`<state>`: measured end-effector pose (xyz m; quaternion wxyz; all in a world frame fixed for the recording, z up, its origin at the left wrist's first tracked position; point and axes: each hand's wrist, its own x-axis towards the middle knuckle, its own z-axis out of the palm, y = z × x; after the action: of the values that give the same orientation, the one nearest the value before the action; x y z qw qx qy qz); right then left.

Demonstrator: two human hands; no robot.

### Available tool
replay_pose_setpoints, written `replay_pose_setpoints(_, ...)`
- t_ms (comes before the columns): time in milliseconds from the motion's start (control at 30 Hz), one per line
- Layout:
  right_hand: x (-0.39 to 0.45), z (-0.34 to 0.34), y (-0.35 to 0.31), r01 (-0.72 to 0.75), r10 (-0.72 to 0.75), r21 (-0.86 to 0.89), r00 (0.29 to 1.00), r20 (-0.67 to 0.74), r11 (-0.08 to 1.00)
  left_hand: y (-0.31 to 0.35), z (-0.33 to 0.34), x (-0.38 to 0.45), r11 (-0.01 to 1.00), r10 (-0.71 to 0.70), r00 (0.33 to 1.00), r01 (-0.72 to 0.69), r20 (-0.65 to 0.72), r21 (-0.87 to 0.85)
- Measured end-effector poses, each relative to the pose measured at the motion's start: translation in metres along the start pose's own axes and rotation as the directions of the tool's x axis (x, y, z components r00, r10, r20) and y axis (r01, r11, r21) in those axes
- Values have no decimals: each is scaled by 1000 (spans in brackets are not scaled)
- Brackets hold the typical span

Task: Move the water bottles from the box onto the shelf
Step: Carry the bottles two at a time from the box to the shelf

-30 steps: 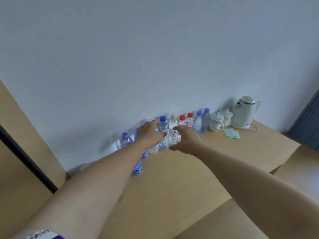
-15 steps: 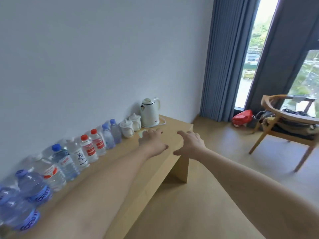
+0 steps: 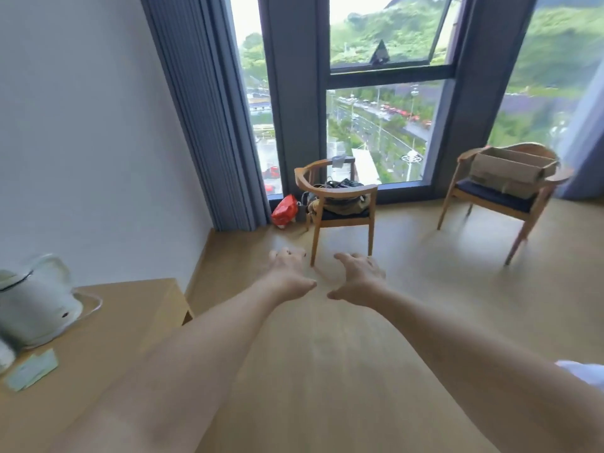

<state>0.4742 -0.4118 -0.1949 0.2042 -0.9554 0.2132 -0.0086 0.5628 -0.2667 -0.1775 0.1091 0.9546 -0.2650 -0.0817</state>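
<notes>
Both bare forearms reach straight out ahead over the pale wooden floor (image 3: 327, 371), side by side and not touching. The left hand (image 3: 289, 273) is palm down with its fingers loosely spread and slightly bent, holding nothing; the right hand (image 3: 358, 279) mirrors it just beside, thumb pointing inward, fingers relaxed and likewise empty. A white sleeve edge (image 3: 581, 371) shows at the right upper arm. The brown cardboard box (image 3: 510, 171) sits with its flaps up on the dark cushion of the right wooden armchair (image 3: 496, 197) by the window, well apart from both hands; what it holds cannot be seen from here. A second wooden armchair (image 3: 340, 204) stands nearer, just beyond the fingertips, piled with dark bags, and a red plastic bag (image 3: 285, 210) lies on the floor beside it at the foot of the grey-blue curtain (image 3: 209, 125). At lower left is the end of the light wooden shelf (image 3: 124, 308), carrying a white electric kettle (image 3: 32, 308) and a pale green card (image 3: 31, 371). Compared with half a second ago, the view has swung to the right: the row of water bottles lined up along the wall on the shelf has dropped out of sight, the kettle has slid to the left edge, and the hands, then over the shelf's end, now hang over open floor.
</notes>
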Motion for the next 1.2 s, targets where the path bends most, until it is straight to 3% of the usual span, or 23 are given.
replay_pose_setpoints(233,41,-31,110,-286,285,-10,956,-65,958,106,40,104,959,274,951,-281,141,34)
replay_pose_setpoints(433,122,-65,170,-424,422,14,896,-141,905,174,46,228,887,443,883,-457,154,71)
replay_pose_setpoints(900,293,-131,261,-616,618,81,759,-205,784,287,47,449,790,596,775,-613,211,21)
replay_pose_setpoints(1200,396,-161,384,-631,655,175,731,-190,755,392,94,568,737,637,730,-671,246,83)
